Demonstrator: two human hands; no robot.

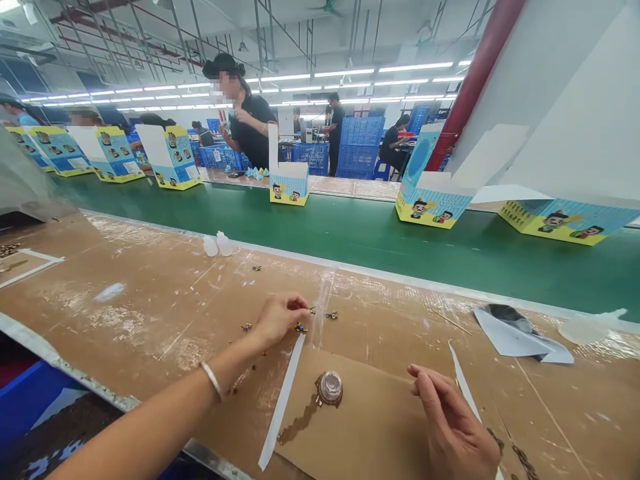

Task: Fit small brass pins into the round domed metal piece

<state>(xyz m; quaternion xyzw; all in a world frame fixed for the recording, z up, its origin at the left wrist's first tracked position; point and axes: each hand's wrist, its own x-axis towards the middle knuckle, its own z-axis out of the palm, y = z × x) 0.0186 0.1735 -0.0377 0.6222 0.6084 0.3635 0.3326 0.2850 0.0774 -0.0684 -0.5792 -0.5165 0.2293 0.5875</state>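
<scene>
My left hand [278,319] reaches out over the cardboard-covered bench [165,300], its fingers pinched together on a tiny metal part [311,310]. More small metal parts [331,315] lie just beyond the fingertips. My right hand [453,427] rests near the bench's front edge with its fingers curled, beside a white strip [463,383]; whether it holds anything is hidden. A small round clear cap [331,387] sits on a glue-stained cardboard sheet [370,427] between the hands.
A green conveyor belt [350,230] runs behind the bench, carrying several open blue-and-yellow cartoon boxes [289,187]. A person in black [247,120] stands across the belt, others farther back near blue crates [360,147]. Two small white bottles [218,245] and a torn bag [515,330] lie on the bench.
</scene>
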